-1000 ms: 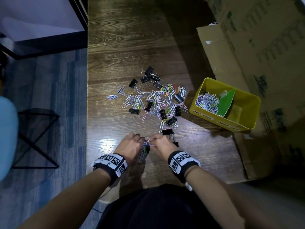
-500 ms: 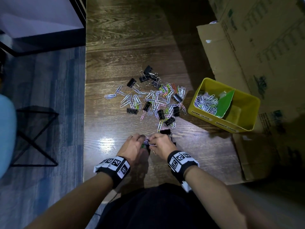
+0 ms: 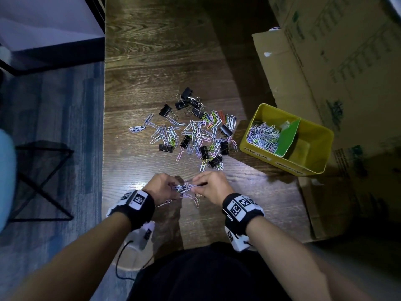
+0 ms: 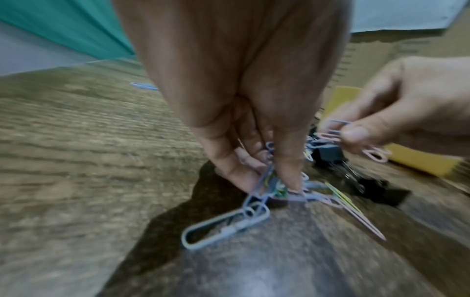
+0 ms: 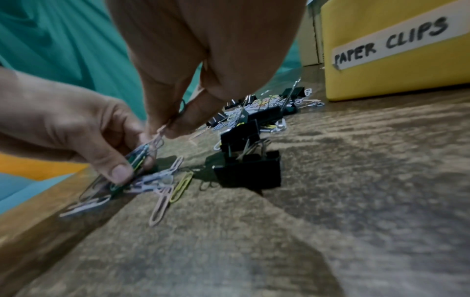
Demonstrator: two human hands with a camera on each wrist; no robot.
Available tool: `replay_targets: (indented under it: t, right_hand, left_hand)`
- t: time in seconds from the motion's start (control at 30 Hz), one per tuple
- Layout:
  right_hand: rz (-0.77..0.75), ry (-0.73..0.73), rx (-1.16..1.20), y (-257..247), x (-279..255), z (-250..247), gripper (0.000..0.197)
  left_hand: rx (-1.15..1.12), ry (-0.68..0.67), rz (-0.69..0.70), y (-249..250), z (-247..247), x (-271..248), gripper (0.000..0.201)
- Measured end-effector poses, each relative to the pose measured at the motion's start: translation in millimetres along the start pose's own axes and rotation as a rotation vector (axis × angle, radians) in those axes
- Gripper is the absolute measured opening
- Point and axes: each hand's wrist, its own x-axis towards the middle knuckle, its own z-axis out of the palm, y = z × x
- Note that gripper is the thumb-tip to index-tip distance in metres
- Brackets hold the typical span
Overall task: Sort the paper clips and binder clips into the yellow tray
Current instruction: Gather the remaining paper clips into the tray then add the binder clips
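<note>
A scatter of coloured paper clips (image 3: 196, 132) and black binder clips (image 3: 185, 98) lies mid-table. The yellow tray (image 3: 312, 170) stands to the right, with paper clips (image 3: 262, 135) heaped in its left compartment behind a green divider (image 3: 287, 136). Near the table's front edge my left hand (image 3: 167, 189) pinches a tangled bunch of paper clips (image 4: 257, 203) between thumb and fingers. My right hand (image 3: 211, 186) pinches a few paper clips (image 4: 338, 132) at the bunch's other end. Two black binder clips (image 5: 248, 170) stand just beyond the hands.
A large cardboard box (image 3: 325, 72) lies behind and right of the tray. The wooden table (image 3: 162, 51) ends at its left edge above blue carpet, where a black wire stand (image 3: 41, 181) sits. The tray's front label reads "PAPER CLIPS" (image 5: 391, 43).
Both hands have stayed together near the front edge, working the tangled paper clips. The bunch now hangs spread between the two hands.
</note>
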Motion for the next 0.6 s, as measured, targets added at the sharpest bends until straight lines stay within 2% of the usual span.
replay_targets:
  t: [0.1, 0.17, 0.23, 0.3, 0.47, 0.6]
  right_hand:
    - [0.016, 0.057, 0.139, -2.6, -3.9, -16.8, 0.022]
    - [0.022, 0.126, 0.256, -4.5, -7.2, -30.8, 0.020]
    - [0.002, 0.195, 0.356, -8.3, -12.4, -48.7, 0.018]
    - [-0.013, 0.275, 0.464, -11.3, -19.6, -71.2, 0.016]
    - [-0.105, 0.493, 0.625, -13.7, -33.2, -130.0, 0.020]
    - [-0.141, 0.669, 0.640, -8.1, -30.1, -175.0, 0.021]
  left_hand:
    - [-0.331, -0.041, -0.094, -4.0, -15.3, 1.3, 0.019]
    - [-0.511, -0.070, -0.130, 0.7, -27.0, 2.5, 0.030]
    - [-0.574, -0.079, -0.094, 14.2, -40.1, 6.5, 0.044]
    - [-0.611, -0.073, -0.038, 39.5, -55.4, 11.8, 0.048]
    - [-0.644, -0.122, 0.159, 136.1, -80.5, 41.1, 0.034]
    - [-0.676, -0.071, 0.217, 209.2, -65.5, 77.9, 0.016]
